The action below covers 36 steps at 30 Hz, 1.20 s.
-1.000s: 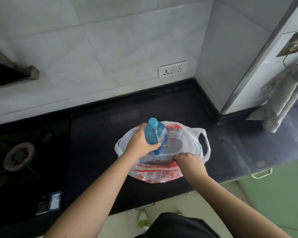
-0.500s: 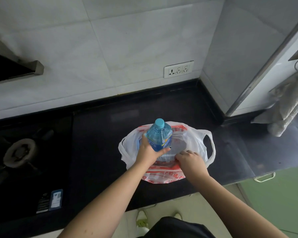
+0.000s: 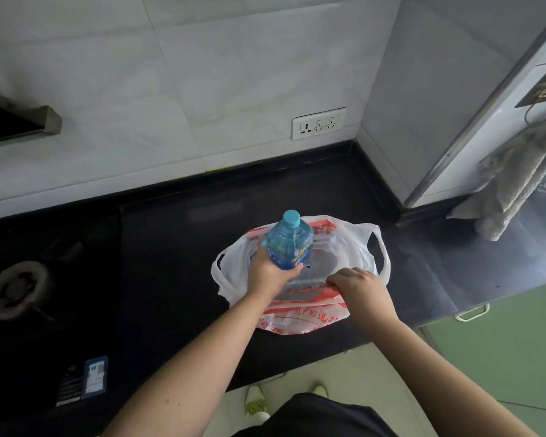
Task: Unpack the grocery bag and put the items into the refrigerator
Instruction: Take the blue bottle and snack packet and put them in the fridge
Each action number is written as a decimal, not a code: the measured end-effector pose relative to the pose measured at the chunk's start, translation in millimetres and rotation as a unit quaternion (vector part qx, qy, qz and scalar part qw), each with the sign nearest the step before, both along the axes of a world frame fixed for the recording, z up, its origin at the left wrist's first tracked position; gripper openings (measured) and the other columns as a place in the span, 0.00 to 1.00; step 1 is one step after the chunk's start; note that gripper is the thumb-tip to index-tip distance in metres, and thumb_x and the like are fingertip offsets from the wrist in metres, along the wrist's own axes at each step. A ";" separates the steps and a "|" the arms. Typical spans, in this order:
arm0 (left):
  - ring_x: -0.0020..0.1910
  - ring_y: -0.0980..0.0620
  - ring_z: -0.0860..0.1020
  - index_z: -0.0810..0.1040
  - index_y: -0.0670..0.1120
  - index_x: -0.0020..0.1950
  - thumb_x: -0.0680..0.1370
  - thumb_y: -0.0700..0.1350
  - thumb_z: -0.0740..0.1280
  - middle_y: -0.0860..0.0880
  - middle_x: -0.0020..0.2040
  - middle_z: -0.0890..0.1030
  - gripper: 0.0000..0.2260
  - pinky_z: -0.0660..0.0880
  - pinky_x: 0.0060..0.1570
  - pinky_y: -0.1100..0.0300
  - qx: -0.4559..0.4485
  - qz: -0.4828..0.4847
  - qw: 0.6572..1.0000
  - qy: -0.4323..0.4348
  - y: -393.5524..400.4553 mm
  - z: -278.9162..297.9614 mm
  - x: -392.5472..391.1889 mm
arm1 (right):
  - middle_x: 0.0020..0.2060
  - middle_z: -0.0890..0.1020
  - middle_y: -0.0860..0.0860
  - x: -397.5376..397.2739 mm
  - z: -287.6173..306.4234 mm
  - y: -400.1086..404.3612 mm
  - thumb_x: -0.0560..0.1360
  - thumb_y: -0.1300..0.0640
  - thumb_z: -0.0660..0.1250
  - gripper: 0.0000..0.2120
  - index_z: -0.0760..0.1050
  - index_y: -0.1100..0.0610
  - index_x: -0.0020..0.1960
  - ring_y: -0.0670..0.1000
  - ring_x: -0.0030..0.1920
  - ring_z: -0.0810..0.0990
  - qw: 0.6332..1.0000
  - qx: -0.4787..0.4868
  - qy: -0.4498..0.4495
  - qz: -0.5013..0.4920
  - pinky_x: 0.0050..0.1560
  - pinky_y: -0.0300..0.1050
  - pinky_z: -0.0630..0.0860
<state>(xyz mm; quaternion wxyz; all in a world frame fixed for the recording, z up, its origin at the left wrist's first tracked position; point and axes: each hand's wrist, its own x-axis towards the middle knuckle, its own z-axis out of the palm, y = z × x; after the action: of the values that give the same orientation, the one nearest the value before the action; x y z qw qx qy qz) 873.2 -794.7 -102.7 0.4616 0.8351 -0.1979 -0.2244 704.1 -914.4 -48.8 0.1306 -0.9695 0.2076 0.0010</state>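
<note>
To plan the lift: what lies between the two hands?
Head view: only the open mouth of the white-and-red plastic bag, something grey inside.

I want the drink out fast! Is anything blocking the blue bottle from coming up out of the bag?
Nothing visible does. The left hand grips the blue bottle, whose top is already above the plastic bag. The right hand pinches the bag's near edge, holding the mouth open. The refrigerator isn't in view.

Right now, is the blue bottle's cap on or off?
On. The blue cap sits on the neck of the bottle, which the left hand grips above the bag.
</note>
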 end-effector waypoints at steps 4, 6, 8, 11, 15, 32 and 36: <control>0.53 0.56 0.79 0.74 0.49 0.61 0.64 0.51 0.81 0.57 0.52 0.79 0.29 0.75 0.46 0.68 -0.021 -0.011 1.000 -0.013 2.6 17.0 7.7 | 0.42 0.84 0.46 -3.0 11.4 0.8 0.62 0.65 0.76 0.18 0.83 0.50 0.49 0.54 0.41 0.82 0.998 -0.009 -0.049 -0.024 0.42 0.47 0.78; 0.53 0.57 0.79 0.73 0.51 0.61 0.63 0.52 0.81 0.56 0.53 0.80 0.30 0.78 0.49 0.63 -0.036 -0.017 0.999 -0.022 7.8 26.4 13.1 | 0.42 0.84 0.46 -3.9 19.2 3.1 0.61 0.66 0.76 0.19 0.83 0.51 0.49 0.54 0.42 0.82 0.996 -0.004 -0.078 -0.038 0.40 0.46 0.78; 0.53 0.59 0.79 0.72 0.52 0.61 0.62 0.53 0.81 0.57 0.54 0.80 0.31 0.77 0.49 0.63 -0.056 -0.023 0.998 -0.028 15.3 37.1 19.0 | 0.43 0.85 0.47 -4.6 25.7 6.4 0.64 0.66 0.76 0.15 0.84 0.52 0.48 0.53 0.42 0.83 0.991 0.007 -0.120 -0.053 0.39 0.46 0.79; 0.52 0.64 0.78 0.72 0.52 0.60 0.63 0.53 0.81 0.59 0.53 0.80 0.31 0.75 0.47 0.69 -0.078 -0.035 0.996 -0.025 30.3 53.5 28.1 | 0.43 0.85 0.47 -4.8 32.7 12.1 0.72 0.62 0.73 0.08 0.84 0.53 0.48 0.52 0.42 0.83 0.981 0.026 -0.171 -0.087 0.41 0.46 0.79; 0.53 0.62 0.79 0.74 0.52 0.61 0.63 0.53 0.81 0.57 0.54 0.81 0.30 0.78 0.50 0.63 -0.114 -0.037 0.993 -0.006 56.7 74.3 40.2 | 0.44 0.85 0.43 -5.2 39.2 21.7 0.73 0.59 0.72 0.05 0.84 0.53 0.48 0.46 0.40 0.81 0.966 0.078 -0.208 -0.132 0.44 0.40 0.78; 0.56 0.53 0.82 0.76 0.51 0.61 0.66 0.42 0.80 0.52 0.56 0.83 0.26 0.80 0.52 0.54 -0.203 0.029 0.978 0.034 179.3 118.7 48.4 | 0.42 0.87 0.45 33.6 66.5 109.7 0.75 0.54 0.70 0.07 0.79 0.52 0.52 0.46 0.43 0.86 0.792 0.526 -0.196 -0.240 0.40 0.37 0.80; 0.55 0.52 0.82 0.77 0.50 0.61 0.65 0.42 0.81 0.51 0.56 0.84 0.26 0.80 0.54 0.50 -0.192 0.061 0.979 0.036 200.0 117.4 28.1 | 0.48 0.86 0.51 37.5 68.9 118.4 0.74 0.56 0.71 0.14 0.77 0.55 0.59 0.53 0.48 0.85 0.758 0.590 -0.181 -0.213 0.52 0.54 0.81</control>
<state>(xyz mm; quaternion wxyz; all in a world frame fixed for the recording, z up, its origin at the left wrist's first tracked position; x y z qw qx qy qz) 901.3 -594.7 14.8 0.6328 0.7329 -0.1693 -0.1839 741.6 -796.0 20.2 0.7086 -0.6134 0.3395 -0.0800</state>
